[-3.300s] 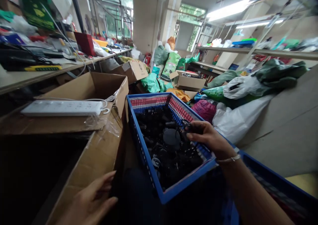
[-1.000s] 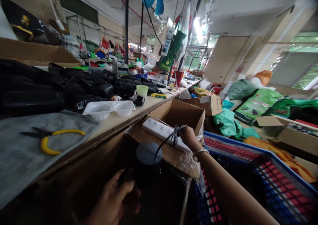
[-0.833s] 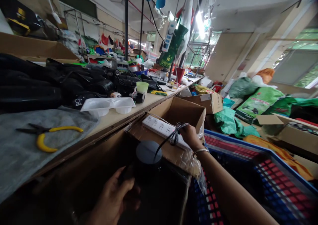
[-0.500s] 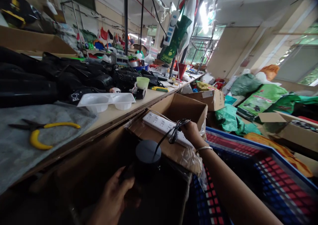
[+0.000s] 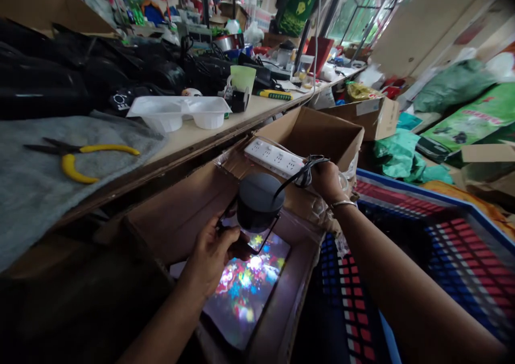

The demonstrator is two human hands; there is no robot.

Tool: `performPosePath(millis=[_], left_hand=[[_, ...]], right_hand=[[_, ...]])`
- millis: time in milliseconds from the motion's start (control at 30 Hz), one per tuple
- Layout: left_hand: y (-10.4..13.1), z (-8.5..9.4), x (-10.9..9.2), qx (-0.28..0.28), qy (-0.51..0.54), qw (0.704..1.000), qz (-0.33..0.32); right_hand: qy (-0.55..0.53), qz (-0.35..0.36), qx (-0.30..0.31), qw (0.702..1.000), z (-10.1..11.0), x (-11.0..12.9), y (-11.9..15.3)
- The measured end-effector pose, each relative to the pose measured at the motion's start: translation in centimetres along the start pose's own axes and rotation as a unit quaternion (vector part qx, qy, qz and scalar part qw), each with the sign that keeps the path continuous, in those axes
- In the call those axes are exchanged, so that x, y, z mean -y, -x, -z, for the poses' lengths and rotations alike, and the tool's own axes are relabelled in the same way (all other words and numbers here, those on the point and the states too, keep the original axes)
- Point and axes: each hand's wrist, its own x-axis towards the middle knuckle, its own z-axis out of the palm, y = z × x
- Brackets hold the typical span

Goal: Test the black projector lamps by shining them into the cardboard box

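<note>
A black round lamp-like device with a metal bracket is held by my left hand above an open cardboard box. Coloured light patterns fall on a pale sheet inside that box. My right hand is closed around a bundled black cable, which runs to the device. It is at the right end of a white power strip, which rests on cardboard; whether a plug is in its sockets there is hidden by the hand.
Yellow-handled pliers lie on grey cloth at the left. A white plastic tray and a pale green cup stand on the bench. At the right is a blue and red basket.
Bright coloured patterns now show inside the box, which was dark before. The view has tilted down, and the device appears higher and more to the right with my left hand.
</note>
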Motion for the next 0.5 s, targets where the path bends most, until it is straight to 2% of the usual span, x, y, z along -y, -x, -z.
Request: performPosePath(millis=[200, 500], left_hand=[[-0.07, 0.03, 0.02, -0.025, -0.012, 0.999, -0.043], [-0.07, -0.18, -0.19, -0.038, -0.011, 0.998, -0.038]], right_hand=[[-0.025, 0.002, -0.005, 1.0, -0.21, -0.26, -0.04], [-0.04, 0.01, -0.015, 0.999, -0.65, -0.66, 0.04]])
